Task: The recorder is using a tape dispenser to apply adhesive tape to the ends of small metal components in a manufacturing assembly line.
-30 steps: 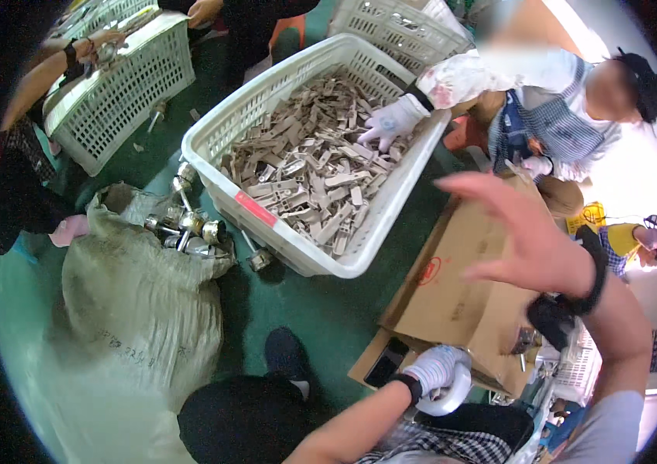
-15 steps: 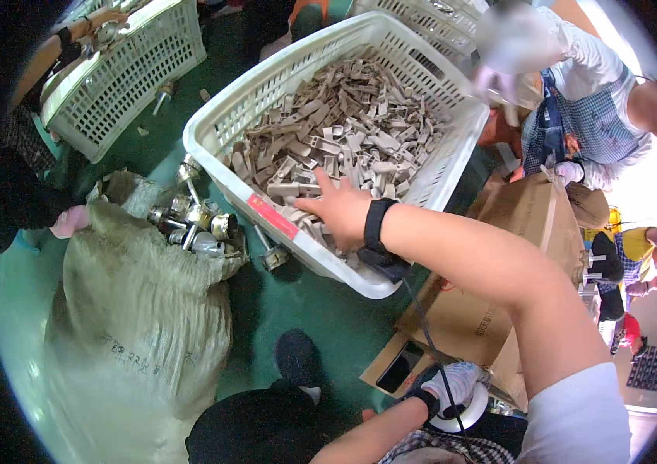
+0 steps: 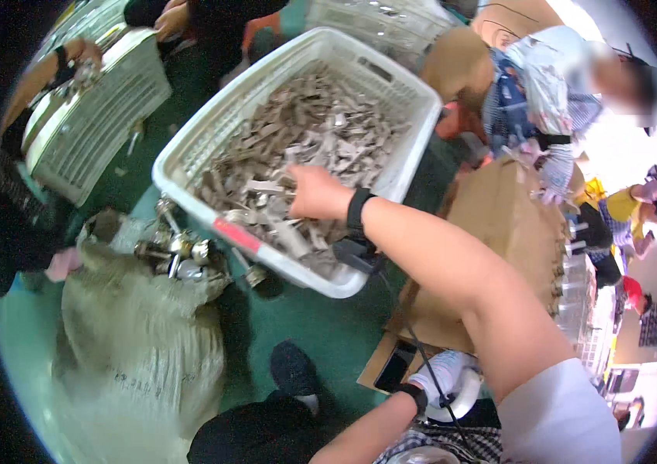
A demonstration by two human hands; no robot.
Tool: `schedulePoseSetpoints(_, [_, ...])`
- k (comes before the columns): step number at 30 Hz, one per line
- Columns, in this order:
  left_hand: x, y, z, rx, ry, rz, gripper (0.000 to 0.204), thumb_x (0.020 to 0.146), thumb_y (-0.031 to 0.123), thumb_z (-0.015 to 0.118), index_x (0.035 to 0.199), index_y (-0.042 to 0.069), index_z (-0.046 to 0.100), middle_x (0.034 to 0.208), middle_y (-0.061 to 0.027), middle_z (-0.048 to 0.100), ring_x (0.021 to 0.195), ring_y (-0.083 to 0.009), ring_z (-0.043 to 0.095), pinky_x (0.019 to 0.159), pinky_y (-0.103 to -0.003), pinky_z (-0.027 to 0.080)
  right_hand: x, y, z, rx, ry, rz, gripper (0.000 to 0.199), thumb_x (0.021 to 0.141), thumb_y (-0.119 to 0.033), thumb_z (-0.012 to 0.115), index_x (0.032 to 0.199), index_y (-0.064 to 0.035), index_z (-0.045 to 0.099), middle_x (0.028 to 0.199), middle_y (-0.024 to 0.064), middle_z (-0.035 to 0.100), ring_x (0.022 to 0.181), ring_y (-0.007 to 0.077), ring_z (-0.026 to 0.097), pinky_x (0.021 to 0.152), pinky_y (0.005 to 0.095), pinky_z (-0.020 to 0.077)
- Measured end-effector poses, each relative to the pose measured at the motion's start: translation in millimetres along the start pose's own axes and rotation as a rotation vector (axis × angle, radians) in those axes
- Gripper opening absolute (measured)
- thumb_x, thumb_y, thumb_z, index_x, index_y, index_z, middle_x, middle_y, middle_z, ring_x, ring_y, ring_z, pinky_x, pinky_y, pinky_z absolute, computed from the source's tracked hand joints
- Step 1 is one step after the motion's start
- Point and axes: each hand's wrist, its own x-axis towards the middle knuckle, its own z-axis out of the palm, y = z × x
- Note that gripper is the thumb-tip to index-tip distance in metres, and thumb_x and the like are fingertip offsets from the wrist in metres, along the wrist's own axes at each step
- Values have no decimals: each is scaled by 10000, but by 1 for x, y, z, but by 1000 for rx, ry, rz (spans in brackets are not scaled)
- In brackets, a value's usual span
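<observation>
A white slatted plastic crate [image 3: 177, 158] holds a heap of small grey-beige moulded pieces [image 3: 305, 112]. My bare right hand [image 3: 317, 193], with a black band at the wrist, reaches in over the near edge. Its fingers are closed around one end of a pale grey piece [image 3: 265, 187] at the top of the heap; some fingertips are hidden. Low in the view, my left hand [image 3: 446, 373] wears a whitish glove and curls at a white ring-shaped object [image 3: 468, 398]. Its fingers are mostly hidden behind the glove's back and a black cable [image 3: 424, 352].
A woven sack [image 3: 143, 325] with metal-ended fittings [image 3: 185, 247] at its mouth lies left. Cardboard boxes [image 3: 491, 232] stand right, near a black phone-like slab [image 3: 396, 365]. Another crate [image 3: 104, 131] is at far left. Co-workers [image 3: 533, 77] are around; my shoe [image 3: 294, 370] rests on the green floor.
My right hand has gone from spread fingers above the heap to closing on a pale grey piece. The view has shifted, so the crate appears farther left. My left hand stays at the white ring.
</observation>
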Motion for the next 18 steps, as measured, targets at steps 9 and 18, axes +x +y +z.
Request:
schedulePoseSetpoints(9, [1, -17, -5, 30, -109, -30, 445, 561, -27, 646, 973, 140, 662, 927, -115, 658, 887, -296, 626, 797, -366, 484, -47, -9, -114, 624, 470, -228, 552, 555, -171, 734, 1031, 33, 544, 864, 161, 629, 789, 218, 603, 759, 337, 491])
schedulePoseSetpoints(18, [-1, -41, 9, -52, -169, -159, 272, 638, -12, 674, 898, 69, 672, 884, -36, 675, 840, -158, 629, 775, -293, 496, -298, 92, -277, 72, 581, 517, 591, 584, -223, 738, 1101, -18, 538, 920, 68, 601, 834, 160, 569, 768, 296, 467])
